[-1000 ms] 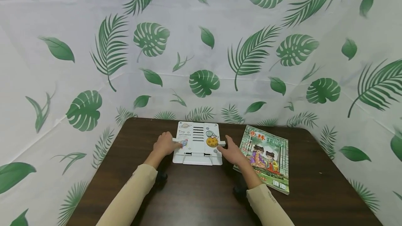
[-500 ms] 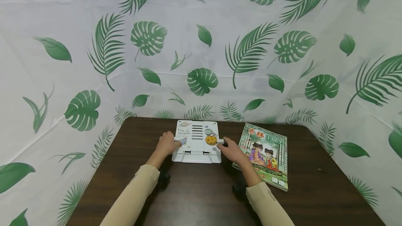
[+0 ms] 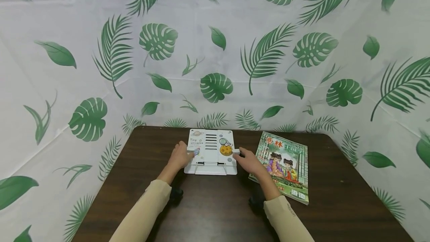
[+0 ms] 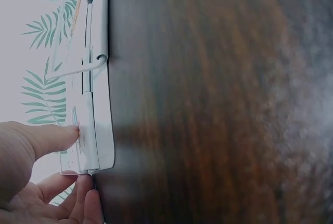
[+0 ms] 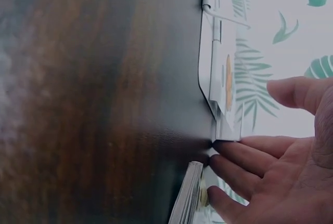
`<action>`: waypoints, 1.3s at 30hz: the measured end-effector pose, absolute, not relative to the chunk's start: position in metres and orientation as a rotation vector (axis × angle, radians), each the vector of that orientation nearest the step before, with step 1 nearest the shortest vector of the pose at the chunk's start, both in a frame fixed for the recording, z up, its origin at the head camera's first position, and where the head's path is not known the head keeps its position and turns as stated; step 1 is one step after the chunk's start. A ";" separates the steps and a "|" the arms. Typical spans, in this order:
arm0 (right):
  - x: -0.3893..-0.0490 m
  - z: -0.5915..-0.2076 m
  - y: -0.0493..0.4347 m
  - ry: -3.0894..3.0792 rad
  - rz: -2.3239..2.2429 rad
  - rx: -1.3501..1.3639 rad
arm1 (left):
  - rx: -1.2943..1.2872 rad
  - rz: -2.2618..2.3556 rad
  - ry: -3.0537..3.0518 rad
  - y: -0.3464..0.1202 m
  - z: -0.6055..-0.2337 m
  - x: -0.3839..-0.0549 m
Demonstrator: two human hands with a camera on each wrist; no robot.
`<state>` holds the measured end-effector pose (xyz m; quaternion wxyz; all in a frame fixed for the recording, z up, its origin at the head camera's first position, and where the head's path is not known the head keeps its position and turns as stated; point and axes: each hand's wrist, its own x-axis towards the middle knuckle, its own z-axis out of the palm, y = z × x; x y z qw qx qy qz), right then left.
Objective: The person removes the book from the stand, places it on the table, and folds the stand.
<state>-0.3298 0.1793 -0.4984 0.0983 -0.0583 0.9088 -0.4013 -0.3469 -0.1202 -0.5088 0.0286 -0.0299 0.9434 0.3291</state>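
A white book stand [image 3: 211, 154] printed with "Tiny universe", a rocket and an orange planet lies nearly flat at the back of the table. Its wire ledge [image 4: 78, 69] juts up from the front part. My left hand [image 3: 179, 156] pinches the stand's left side, thumb on the face and fingers at the outer edge. At the other side, my right hand [image 3: 248, 160] touches the stand's edge with extended fingers; its thumb [image 5: 291, 91] is raised clear of the face. Short white side pieces [image 3: 236, 151] show beside both hands.
A green illustrated magazine [image 3: 285, 167] lies at an angle right of the stand, partly under my right forearm; its page edges [image 5: 187, 193] sit close below my right fingers. The dark wooden table [image 3: 211, 212] ends at a leaf-patterned cloth [image 3: 215, 47].
The head view has shifted slightly. My left hand has moved a little toward the right along the stand's left side. The right hand, stand and magazine look nearly unchanged.
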 end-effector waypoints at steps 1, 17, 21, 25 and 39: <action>-0.330 -0.497 0.180 2.689 -1.192 -0.178 | -0.092 1.019 2.914 -0.119 -0.508 -0.348; -0.330 -0.502 0.174 2.727 -1.163 -0.163 | -0.085 1.027 2.917 -0.119 -0.508 -0.348; -0.327 -0.502 0.170 2.712 -1.161 -0.137 | -0.076 1.027 2.915 -0.120 -0.509 -0.347; -0.323 -0.502 0.165 2.687 -1.158 -0.122 | -0.045 1.040 2.920 -0.121 -0.511 -0.344; -0.319 -0.505 0.158 2.760 -1.007 -0.146 | 0.089 1.063 2.831 -0.128 -0.507 -0.331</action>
